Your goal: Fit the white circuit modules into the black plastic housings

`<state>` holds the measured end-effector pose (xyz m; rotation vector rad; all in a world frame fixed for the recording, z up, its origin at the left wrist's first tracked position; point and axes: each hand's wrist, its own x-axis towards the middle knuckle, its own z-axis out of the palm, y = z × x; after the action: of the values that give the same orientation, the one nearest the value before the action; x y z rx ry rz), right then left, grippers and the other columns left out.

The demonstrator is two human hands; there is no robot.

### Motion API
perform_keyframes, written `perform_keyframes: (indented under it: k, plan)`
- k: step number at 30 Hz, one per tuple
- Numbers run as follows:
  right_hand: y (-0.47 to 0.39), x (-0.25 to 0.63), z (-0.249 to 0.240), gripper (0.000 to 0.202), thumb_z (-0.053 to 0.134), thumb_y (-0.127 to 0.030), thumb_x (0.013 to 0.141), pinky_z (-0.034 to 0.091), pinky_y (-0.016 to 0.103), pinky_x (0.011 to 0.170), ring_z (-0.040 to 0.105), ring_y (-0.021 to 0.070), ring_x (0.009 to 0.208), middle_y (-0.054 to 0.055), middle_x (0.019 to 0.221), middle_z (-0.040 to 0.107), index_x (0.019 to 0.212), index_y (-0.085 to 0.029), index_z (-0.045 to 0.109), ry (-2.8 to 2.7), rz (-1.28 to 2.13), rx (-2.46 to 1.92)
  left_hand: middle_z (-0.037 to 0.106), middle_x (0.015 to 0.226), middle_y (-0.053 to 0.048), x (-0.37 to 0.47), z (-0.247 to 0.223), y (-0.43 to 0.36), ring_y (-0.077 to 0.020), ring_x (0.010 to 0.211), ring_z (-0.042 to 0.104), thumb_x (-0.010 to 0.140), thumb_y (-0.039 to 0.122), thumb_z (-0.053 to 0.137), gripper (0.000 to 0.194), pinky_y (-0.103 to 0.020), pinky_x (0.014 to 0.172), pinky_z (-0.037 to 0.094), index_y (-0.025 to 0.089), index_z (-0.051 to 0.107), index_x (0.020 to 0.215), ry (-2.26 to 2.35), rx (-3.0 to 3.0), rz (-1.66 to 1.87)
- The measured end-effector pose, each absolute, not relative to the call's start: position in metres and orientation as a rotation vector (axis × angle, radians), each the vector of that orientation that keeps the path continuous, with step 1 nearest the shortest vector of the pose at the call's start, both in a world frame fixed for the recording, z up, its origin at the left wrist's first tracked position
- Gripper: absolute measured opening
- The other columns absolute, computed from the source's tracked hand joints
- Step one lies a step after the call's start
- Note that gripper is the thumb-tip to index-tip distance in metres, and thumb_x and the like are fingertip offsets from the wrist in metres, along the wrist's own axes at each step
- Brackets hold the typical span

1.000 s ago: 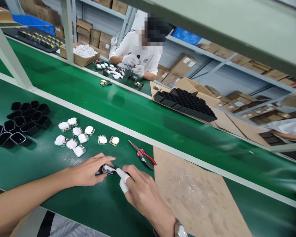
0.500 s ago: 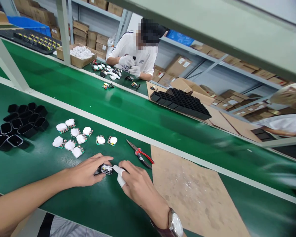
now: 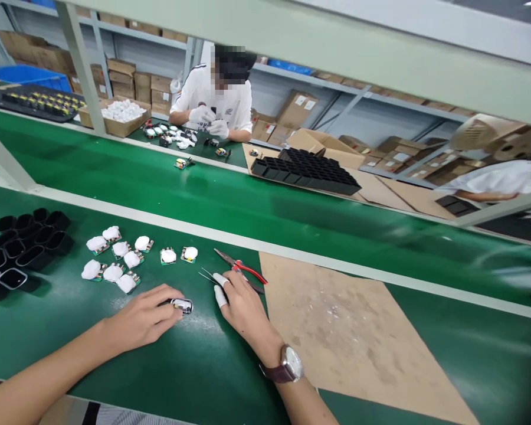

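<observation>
My left hand (image 3: 147, 316) is wrapped round a black housing (image 3: 183, 306), whose open end faces right and shows a board with white material inside. Tweezers (image 3: 207, 275) point up and left from my right hand (image 3: 241, 301), which wears white finger covers and rests beside the red-handled pliers (image 3: 248, 270). Several small boards topped with white pads (image 3: 126, 282) lie beyond my left hand. At the far left stand several black housings (image 3: 30, 255), grouped together.
A brown cardboard sheet (image 3: 336, 319) lies right of my right hand. Past the pale rail (image 3: 194, 229) runs a green belt (image 3: 230, 200). Across it a person (image 3: 230, 106) in white gloves handles a small part near black housings (image 3: 305, 171). Another person's arm shows at far right.
My right hand has moved away from the housing's open end toward the pliers, with the tweezers now visible. My left hand has shifted slightly left with the housing. The view has also shifted.
</observation>
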<state>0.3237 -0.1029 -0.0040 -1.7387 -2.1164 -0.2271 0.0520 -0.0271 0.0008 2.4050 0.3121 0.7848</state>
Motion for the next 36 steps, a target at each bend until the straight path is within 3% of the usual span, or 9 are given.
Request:
perform_keyframes:
  k: [3,7,13,17,21,25,30,33,36]
  plan:
    - [-0.106,0.323,-0.003,0.027,0.056,-0.018,0.103,0.058,0.044,0.095,0.067,0.0261,0.103,0.013,0.115,0.068,0.129,-0.015,0.064,-2.098,-0.277,-1.718,0.071,0.115,-0.009,0.056,0.007,-0.029,-0.0203,0.097,0.069,0.104,0.012,0.057,0.015,-0.034,0.082,0.057,0.021,0.066,0.096,0.352,2.411,0.776]
    - [-0.109,0.326,-0.009,0.028,0.057,-0.016,0.102,0.058,0.045,0.097,0.068,0.0262,0.102,0.013,0.116,0.068,0.129,-0.015,0.064,-2.072,-0.345,-1.685,0.072,0.117,-0.008,0.063,0.027,0.015,-0.02,0.107,0.07,0.103,0.018,0.059,0.011,-0.032,0.092,0.056,0.023,0.068,0.099,0.427,2.462,0.756]
    - [-0.112,0.333,-0.017,0.035,0.05,-0.001,0.094,0.062,0.044,0.092,0.07,0.0268,0.098,0.013,0.111,0.069,0.123,-0.013,0.065,-2.057,-0.419,-1.635,0.075,0.101,-0.011,0.074,0.063,0.157,-0.027,0.099,0.071,0.091,0.025,0.063,0.01,-0.042,0.096,0.055,0.019,0.071,0.09,1.191,2.457,0.787]
    - [-0.117,0.335,-0.018,0.028,0.051,-0.01,0.101,0.063,0.045,0.089,0.07,0.0281,0.1,0.014,0.112,0.069,0.125,-0.012,0.064,-2.023,-0.467,-1.63,0.076,0.096,-0.011,0.065,0.062,0.191,-0.0288,0.095,0.071,0.086,0.033,0.069,0.016,-0.042,0.092,0.058,0.018,0.073,0.092,1.354,2.37,0.822]
    - [-0.113,0.333,-0.012,0.025,0.053,-0.017,0.103,0.062,0.046,0.088,0.068,0.0302,0.104,0.017,0.118,0.068,0.126,-0.011,0.062,-2.033,-0.514,-1.597,0.072,0.127,-0.013,0.028,0.074,0.168,-0.0299,0.116,0.068,0.087,0.054,0.071,0.048,-0.041,0.097,0.059,0.018,0.073,0.118,1.279,2.356,0.874]
    - [-0.086,0.323,-0.002,0.028,0.05,-0.017,0.104,0.058,0.049,0.093,0.064,0.0335,0.11,0.019,0.124,0.067,0.129,-0.008,0.06,-2.184,-0.554,-1.5,0.074,0.126,-0.011,-0.043,0.12,0.126,-0.0264,0.101,0.073,0.092,0.066,0.063,0.061,-0.042,0.092,0.062,0.02,0.067,0.131,1.343,2.315,0.892]
    - [-0.033,0.295,-0.003,0.027,0.052,-0.023,0.104,0.057,0.049,0.086,0.063,0.0379,0.11,0.025,0.126,0.066,0.12,-0.004,0.064,-2.303,-0.616,-1.503,0.074,0.105,-0.009,-0.125,0.148,0.069,-0.0276,0.091,0.071,0.096,0.058,0.06,0.042,-0.04,0.084,0.059,0.022,0.073,0.112,1.607,2.53,0.355]
    - [-0.017,0.28,-0.007,0.02,0.054,-0.014,0.097,0.056,0.047,0.081,0.064,0.0353,0.1,0.023,0.116,0.07,0.112,-0.008,0.067,-2.328,-0.556,-1.56,0.068,0.096,-0.01,-0.161,0.122,0.038,-0.0296,0.089,0.069,0.091,0.053,0.066,0.033,-0.037,0.074,0.056,0.021,0.073,0.094,1.792,2.553,-0.003]
    - [-0.025,0.277,-0.006,0.026,0.055,-0.004,0.087,0.055,0.046,0.079,0.063,0.0324,0.093,0.02,0.109,0.07,0.108,-0.011,0.067,-2.356,-0.514,-1.583,0.062,0.092,-0.012,-0.179,0.089,0.015,-0.0327,0.091,0.066,0.092,0.045,0.064,0.028,-0.038,0.069,0.055,0.019,0.072,0.084,1.826,2.597,-0.015]
